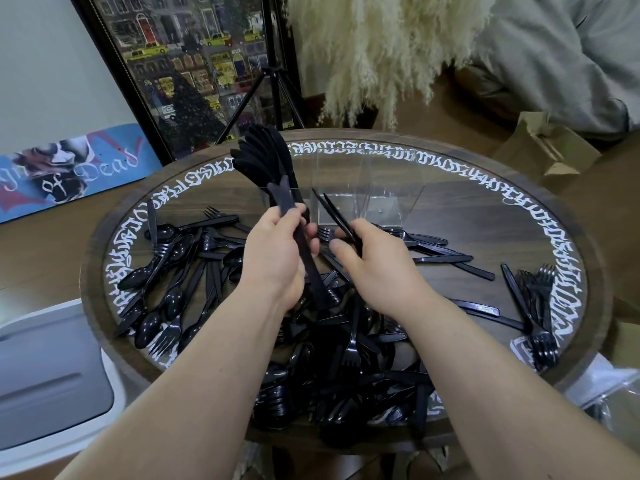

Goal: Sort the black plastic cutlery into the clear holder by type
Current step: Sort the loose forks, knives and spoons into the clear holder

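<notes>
Slippage threatens: my left hand (277,251) grips a fanned bundle of black plastic knives (266,168). My right hand (367,261) pinches two thin black plastic handles (332,213), which could drop wrongly into the clear acrylic holder (360,199).

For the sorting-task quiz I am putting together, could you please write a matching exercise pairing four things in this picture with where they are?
Things:
1. clear holder
2. bundle of cutlery
3. two thin pieces
4. stack of forks

Places:
A. near the table's right rim
B. gripped in the left hand
C. at the far side of the table, beyond both hands
D. pinched in the right hand

Pairs: 1-C, 2-B, 3-D, 4-A
</notes>
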### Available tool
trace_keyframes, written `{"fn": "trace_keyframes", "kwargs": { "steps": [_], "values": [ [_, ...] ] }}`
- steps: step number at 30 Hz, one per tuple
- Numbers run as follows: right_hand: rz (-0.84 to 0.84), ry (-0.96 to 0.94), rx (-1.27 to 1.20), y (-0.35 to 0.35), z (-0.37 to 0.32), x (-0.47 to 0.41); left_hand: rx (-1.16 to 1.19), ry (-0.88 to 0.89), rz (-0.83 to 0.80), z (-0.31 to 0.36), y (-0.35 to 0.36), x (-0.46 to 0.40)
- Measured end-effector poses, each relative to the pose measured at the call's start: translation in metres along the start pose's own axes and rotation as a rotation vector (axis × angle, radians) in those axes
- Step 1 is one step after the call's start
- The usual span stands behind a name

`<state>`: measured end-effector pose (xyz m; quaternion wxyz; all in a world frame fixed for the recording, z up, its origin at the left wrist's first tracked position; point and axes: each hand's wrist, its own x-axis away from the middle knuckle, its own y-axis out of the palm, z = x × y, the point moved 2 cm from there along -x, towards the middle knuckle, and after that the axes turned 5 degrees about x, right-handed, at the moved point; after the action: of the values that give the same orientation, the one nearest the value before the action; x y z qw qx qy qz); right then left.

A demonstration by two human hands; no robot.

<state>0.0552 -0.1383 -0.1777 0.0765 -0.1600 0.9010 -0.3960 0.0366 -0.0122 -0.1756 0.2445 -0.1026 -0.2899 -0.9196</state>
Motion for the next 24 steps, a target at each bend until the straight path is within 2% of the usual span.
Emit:
{"fn": "trace_keyframes", "kwargs": {
  "steps": [4, 9, 12, 16, 19, 24],
  "values": [
    [-0.006, 0.019, -0.089, 0.003, -0.002, -0.001, 0.049, -0.048, -0.088, -0.002, 0.006, 0.006],
    [-0.028, 0.046, -0.176, 0.002, -0.001, -0.001, -0.045, -0.059, -0.159, -0.006, 0.006, 0.007],
    [-0.031, 0.095, -0.206, 0.0, 0.001, -0.003, -0.095, -0.051, -0.086, -0.004, 0.006, 0.007],
    [-0.058, 0.149, -0.201, -0.003, 0.004, -0.004, -0.296, 0.043, 0.053, 0.001, -0.001, 0.004],
    [-0.06, 0.091, -0.101, -0.003, 0.003, -0.004, -0.304, 0.058, 0.026, 0.001, -0.003, 0.002],
    [-0.027, 0.05, 0.0, -0.003, 0.004, -0.005, -0.265, -0.02, 0.013, -0.001, -0.004, 0.0]
  ]
}}
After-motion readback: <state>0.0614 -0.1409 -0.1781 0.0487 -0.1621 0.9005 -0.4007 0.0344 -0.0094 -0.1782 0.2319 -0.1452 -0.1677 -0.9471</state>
